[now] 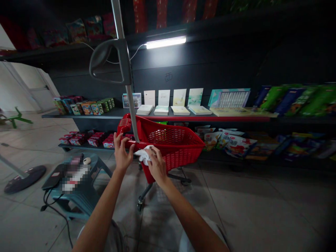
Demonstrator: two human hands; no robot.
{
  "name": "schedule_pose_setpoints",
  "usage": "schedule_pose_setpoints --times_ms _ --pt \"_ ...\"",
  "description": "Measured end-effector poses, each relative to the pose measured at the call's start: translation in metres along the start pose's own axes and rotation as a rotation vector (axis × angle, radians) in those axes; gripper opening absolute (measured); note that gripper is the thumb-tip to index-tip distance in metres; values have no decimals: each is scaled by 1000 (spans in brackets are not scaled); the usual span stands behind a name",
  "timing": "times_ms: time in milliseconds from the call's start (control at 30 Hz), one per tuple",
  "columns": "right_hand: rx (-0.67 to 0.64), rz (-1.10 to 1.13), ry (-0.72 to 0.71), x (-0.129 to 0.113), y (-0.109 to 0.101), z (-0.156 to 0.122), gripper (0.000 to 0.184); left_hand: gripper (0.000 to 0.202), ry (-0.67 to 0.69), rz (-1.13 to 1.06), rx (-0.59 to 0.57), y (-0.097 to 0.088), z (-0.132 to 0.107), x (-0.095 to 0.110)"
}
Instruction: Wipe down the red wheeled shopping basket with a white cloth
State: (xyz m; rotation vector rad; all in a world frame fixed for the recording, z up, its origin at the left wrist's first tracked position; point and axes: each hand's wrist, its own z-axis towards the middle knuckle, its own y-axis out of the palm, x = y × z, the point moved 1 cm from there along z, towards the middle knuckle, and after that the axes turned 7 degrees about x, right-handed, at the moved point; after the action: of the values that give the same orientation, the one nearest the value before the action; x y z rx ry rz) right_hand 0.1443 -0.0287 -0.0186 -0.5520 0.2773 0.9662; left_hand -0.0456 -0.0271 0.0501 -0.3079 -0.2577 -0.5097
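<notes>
**Cloth in right hand, at cart handle**

Red cart [181, 159] stands before the shelf [112, 113]. Basket: glossy plastic, walls pierced in a mesh of small holes, tapering towards the front; contents cannot be made out. Wheels on dark legs below.

White cloth [143, 155], soft and crumpled, lies at the handle [141, 144]; right hand [158, 166] has its fingers clamped on it. Left hand [123, 155]: fingers apart, thumb and forefinger either side of the handle's left part; contact cannot be told.

Smooth metal pole [131, 105] slants down to the handle, a grey loop [111, 61] on it.

Shelf carries small printed boxes [86, 107]; shiny snack bags [238, 144] sit lower right.
</notes>
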Motion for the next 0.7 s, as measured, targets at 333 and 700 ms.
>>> schedule_pose_setpoints --times_ms 333,700 --pt "-525 -332 -159 31 50 -83 27 30 -55 29 -64 -2 3 1" --pt "-339 -189 66 73 5 -59 39 42 -175 87 -81 8 -3 6"
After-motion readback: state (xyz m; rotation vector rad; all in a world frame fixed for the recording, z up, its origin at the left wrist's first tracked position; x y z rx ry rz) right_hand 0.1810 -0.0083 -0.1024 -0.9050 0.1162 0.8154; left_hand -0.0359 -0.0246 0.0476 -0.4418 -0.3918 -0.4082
